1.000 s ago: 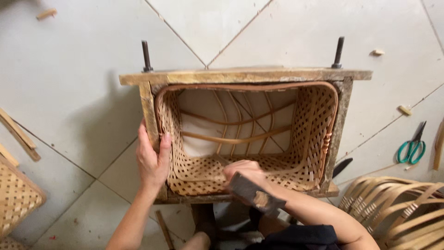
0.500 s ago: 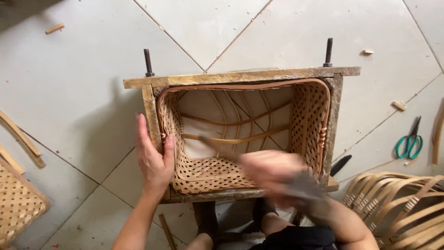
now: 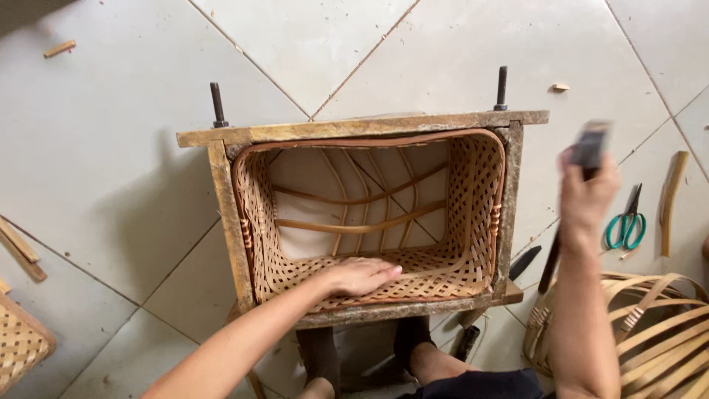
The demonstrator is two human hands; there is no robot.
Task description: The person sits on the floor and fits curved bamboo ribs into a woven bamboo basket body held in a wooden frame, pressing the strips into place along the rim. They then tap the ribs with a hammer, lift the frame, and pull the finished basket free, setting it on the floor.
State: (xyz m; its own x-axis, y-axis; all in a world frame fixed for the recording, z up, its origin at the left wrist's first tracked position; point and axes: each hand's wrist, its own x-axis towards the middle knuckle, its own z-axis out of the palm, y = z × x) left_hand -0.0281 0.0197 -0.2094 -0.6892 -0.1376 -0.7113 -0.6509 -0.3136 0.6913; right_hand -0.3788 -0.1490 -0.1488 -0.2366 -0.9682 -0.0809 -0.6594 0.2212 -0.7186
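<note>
A woven bamboo basket sits inside a rectangular wooden frame on the tiled floor. My left hand lies flat, palm down, on the basket's near woven wall, just inside the frame's front bar. My right hand is raised to the right of the frame, gripping a dark hammer that is blurred with motion. Two dark bolts stick up from the frame's far corners.
Green-handled scissors and a curved bamboo strip lie at right. A half-woven basket stands at the lower right, another woven piece at the lower left. A dark blade lies by the frame. My feet rest below it.
My right hand has swung up and out to the right with the hammer. My left hand has shifted from the frame's left corner to the basket's near wall.
</note>
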